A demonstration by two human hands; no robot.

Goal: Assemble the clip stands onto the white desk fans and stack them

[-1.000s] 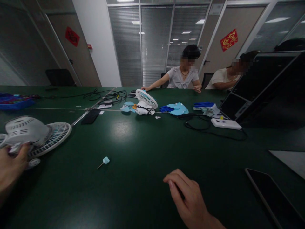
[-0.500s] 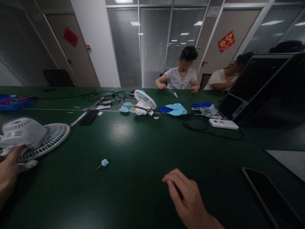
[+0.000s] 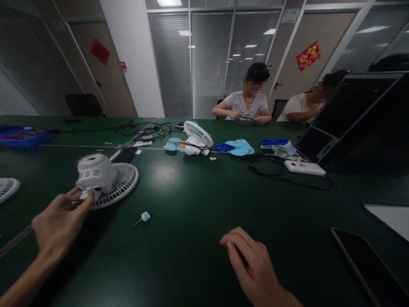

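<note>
On the left, my left hand [image 3: 62, 217] pinches the lower part of a white fan head [image 3: 96, 172], its rounded motor housing joined to a round slatted grille [image 3: 123, 187]. The grille faces down, over the green table. My right hand [image 3: 251, 260] rests on the table at the lower middle, fingers curled and closed together, with nothing visible in them. Between the hands lies a small light-blue piece [image 3: 145, 216] with a thin shaft.
A second white fan [image 3: 194, 143] sits farther back beside light-blue fan blades [image 3: 241, 147] and blue gloves [image 3: 273, 143]. At right are a dark phone [image 3: 367, 264], a white device [image 3: 305, 167] and a black case [image 3: 351, 115]. Another grille [image 3: 8, 187] shows at far left. Two people sit opposite.
My left hand has brought the fan head rightward from the left edge, uncovering another grille there. My right hand stays put. The person opposite has drawn a thin object closer, between both hands.
</note>
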